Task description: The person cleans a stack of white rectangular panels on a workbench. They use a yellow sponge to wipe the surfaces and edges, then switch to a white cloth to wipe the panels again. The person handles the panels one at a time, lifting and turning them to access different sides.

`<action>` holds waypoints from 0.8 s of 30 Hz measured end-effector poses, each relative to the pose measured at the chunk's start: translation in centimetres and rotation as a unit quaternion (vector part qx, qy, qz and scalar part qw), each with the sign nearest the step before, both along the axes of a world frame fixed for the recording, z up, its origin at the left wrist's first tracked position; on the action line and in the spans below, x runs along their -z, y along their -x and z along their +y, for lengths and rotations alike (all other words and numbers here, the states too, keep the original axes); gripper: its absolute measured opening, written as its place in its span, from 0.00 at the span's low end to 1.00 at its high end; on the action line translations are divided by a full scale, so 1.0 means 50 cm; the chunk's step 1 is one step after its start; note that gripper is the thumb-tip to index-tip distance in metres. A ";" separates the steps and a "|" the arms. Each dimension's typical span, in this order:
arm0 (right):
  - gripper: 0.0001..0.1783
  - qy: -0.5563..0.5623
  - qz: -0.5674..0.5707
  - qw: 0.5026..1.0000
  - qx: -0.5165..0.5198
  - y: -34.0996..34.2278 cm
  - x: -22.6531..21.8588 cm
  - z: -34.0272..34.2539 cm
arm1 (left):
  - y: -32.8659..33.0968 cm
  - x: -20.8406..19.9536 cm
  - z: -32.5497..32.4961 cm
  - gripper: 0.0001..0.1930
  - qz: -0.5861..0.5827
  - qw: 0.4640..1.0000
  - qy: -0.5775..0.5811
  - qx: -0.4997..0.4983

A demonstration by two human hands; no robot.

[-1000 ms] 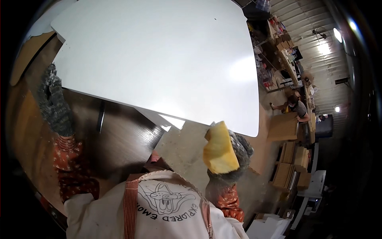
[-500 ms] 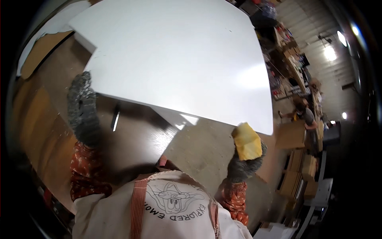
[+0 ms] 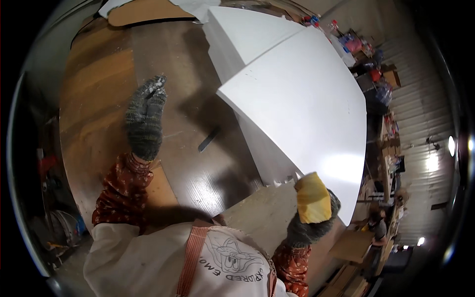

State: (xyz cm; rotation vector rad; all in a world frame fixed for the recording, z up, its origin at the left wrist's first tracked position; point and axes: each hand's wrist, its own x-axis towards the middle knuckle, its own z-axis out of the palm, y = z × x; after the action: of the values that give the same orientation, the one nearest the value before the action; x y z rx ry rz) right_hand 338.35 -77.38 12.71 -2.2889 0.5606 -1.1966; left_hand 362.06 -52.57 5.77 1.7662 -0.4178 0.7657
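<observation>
My left hand (image 3: 146, 116), in a dark grey knitted glove with whitish fingertips, is above the brown wooden table, apart from any panel. Its fingers are stretched out, and nothing shows in them. My right hand (image 3: 312, 230), gloved alike, grips a folded yellow cloth (image 3: 313, 199). The cloth is at the near edge of a large white panel (image 3: 307, 109); I cannot tell whether it touches. That panel lies at an angle over another white panel (image 3: 252, 29). A short, flat dark strip (image 3: 209, 139) lies on the table between my hands.
The brown tabletop (image 3: 99, 94) spreads on the left, with a tan board (image 3: 148, 14) at its far edge. At the right are shelves with mixed goods, cardboard boxes (image 3: 354, 245) and another person (image 3: 378, 227). Bags and tools (image 3: 62, 230) are at the lower left.
My left hand has let go of the white panel's left edge and is now over the table. The view has turned left, exposing more tabletop. The yellow cloth is still in my right hand.
</observation>
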 end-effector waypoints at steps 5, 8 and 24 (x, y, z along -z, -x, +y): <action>0.30 0.040 -0.026 0.984 -0.174 -0.157 -0.006 0.008 | -0.006 0.009 -0.003 0.12 0.129 0.987 0.099 0.017; 0.26 0.261 0.056 0.946 -0.184 -0.266 -0.047 0.020 | -0.012 0.015 0.005 0.13 0.143 0.985 0.097 0.024; 0.20 0.293 0.044 0.951 -0.085 -0.289 -0.050 0.070 | -0.032 0.105 0.012 0.15 -0.091 0.976 -0.191 -0.058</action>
State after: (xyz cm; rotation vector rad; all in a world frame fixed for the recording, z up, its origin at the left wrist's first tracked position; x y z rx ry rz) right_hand 352.79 -73.90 15.19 -2.8217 0.0205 -1.3044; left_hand 363.66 -51.98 0.50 2.1009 -0.6203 0.9846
